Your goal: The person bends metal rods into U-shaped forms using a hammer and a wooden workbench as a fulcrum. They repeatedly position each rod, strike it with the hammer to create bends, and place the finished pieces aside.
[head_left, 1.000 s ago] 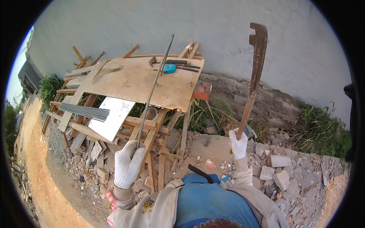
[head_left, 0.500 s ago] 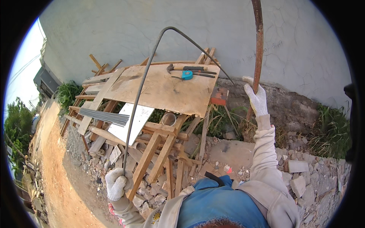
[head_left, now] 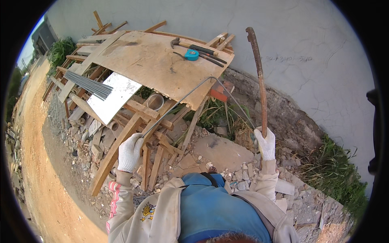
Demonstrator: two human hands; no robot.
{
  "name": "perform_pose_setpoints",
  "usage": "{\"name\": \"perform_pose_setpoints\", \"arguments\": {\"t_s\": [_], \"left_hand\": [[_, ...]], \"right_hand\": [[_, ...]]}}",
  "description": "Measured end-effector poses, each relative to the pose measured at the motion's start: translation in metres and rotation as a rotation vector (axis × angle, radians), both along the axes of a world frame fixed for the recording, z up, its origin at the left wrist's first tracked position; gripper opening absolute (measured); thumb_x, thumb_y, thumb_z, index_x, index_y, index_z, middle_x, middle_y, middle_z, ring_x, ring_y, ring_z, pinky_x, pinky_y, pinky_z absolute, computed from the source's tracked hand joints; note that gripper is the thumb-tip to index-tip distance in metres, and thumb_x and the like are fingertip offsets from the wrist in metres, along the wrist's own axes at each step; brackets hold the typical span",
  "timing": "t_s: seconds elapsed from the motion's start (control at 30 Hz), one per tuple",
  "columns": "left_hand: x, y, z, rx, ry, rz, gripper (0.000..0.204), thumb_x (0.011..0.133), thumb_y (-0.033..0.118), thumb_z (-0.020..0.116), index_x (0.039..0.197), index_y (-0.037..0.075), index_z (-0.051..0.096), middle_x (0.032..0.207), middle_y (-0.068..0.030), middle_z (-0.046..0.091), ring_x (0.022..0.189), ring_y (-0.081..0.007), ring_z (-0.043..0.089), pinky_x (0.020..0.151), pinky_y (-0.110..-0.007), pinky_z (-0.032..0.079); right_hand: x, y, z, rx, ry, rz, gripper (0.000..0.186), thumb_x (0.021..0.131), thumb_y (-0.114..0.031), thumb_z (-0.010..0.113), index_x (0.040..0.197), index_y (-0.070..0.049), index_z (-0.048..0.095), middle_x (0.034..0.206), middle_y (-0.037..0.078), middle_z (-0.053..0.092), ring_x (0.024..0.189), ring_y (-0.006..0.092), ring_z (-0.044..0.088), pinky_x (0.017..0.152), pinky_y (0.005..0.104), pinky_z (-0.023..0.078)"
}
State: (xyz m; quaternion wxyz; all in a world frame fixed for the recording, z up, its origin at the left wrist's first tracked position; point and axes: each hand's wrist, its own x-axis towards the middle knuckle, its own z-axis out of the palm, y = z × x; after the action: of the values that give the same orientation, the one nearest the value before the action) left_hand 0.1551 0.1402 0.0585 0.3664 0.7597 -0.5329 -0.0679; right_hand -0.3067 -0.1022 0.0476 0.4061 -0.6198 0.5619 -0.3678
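My left hand point(head_left: 130, 152), in a white work glove, is closed on one end of a thin grey steel rod point(head_left: 178, 103). The rod rises away from that hand, bends at its top near the plywood's edge, and slopes down toward my right hand point(head_left: 266, 143). That gloved hand is wrapped round a rusty metal bar point(head_left: 261, 85) standing almost upright, with a notched upper end. The rod's far end comes right up to the right glove; I cannot tell whether those fingers hold it too.
A plywood sheet point(head_left: 137, 65) on a rough timber bench carries a claw hammer point(head_left: 194, 47), a teal tape measure point(head_left: 191, 55) and dark tools. Grey rods point(head_left: 88, 84) lie by a white board point(head_left: 109, 106). A red-orange block point(head_left: 221, 90) sits near the wall point(head_left: 300, 40). Rubble covers the ground.
Both hands have come closer to my body, the left also rising and moving slightly right. The bent rod has dropped lower, its far end now at my right hand. The rusty bar has come down too.
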Motion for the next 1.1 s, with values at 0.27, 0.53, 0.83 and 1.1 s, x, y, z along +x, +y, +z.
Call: {"name": "perform_pose_setpoints", "arguments": {"t_s": [0.27, 0.53, 0.83, 1.1], "left_hand": [[-0.057, -0.056, -0.034, 0.066, -0.019, 0.057, 0.024, 0.101, 0.021, 0.065, 0.117, 0.006, 0.073, 0.102, -0.0186, 0.075, 0.095, -0.0379, 0.073, 0.082, -0.043, 0.057], [-0.092, -0.078, -0.024, 0.138, -0.185, 0.212, 0.023, 0.100, 0.024, 0.067, 0.115, 0.008, 0.074, 0.096, -0.0162, 0.072, 0.091, -0.0379, 0.071, 0.081, -0.044, 0.056], [-0.122, -0.227, -0.019, -0.048, -0.308, 0.096, 0.030, 0.094, 0.034, 0.074, 0.116, 0.014, 0.073, 0.111, -0.0118, 0.068, 0.104, -0.0362, 0.066, 0.089, -0.047, 0.054], [-0.124, -0.381, -0.050, -0.003, -0.335, 0.069, 0.022, 0.093, 0.034, 0.071, 0.100, 0.013, 0.078, 0.096, -0.0146, 0.070, 0.097, -0.0367, 0.068, 0.085, -0.049, 0.053]], "right_hand": [[-0.038, -0.074, 0.012, -0.067, 0.330, 0.064, 0.029, 0.098, -0.030, 0.072, 0.109, -0.003, 0.070, 0.074, 0.010, 0.063, 0.061, 0.0194, 0.063, 0.062, 0.0365, 0.049], [-0.036, -0.142, -0.003, -0.157, 0.512, 0.171, 0.036, 0.096, -0.037, 0.071, 0.111, -0.003, 0.070, 0.095, 0.025, 0.071, 0.094, 0.0464, 0.068, 0.079, 0.0485, 0.053], [-0.016, -0.119, 0.002, -0.230, 0.568, 0.144, 0.031, 0.096, -0.033, 0.073, 0.106, -0.005, 0.070, 0.092, 0.023, 0.071, 0.089, 0.0458, 0.068, 0.074, 0.0481, 0.055], [-0.017, -0.115, -0.008, -0.071, 0.491, 0.133, 0.033, 0.096, -0.036, 0.072, 0.107, -0.005, 0.069, 0.094, 0.023, 0.069, 0.092, 0.0462, 0.067, 0.078, 0.0497, 0.053]]}}
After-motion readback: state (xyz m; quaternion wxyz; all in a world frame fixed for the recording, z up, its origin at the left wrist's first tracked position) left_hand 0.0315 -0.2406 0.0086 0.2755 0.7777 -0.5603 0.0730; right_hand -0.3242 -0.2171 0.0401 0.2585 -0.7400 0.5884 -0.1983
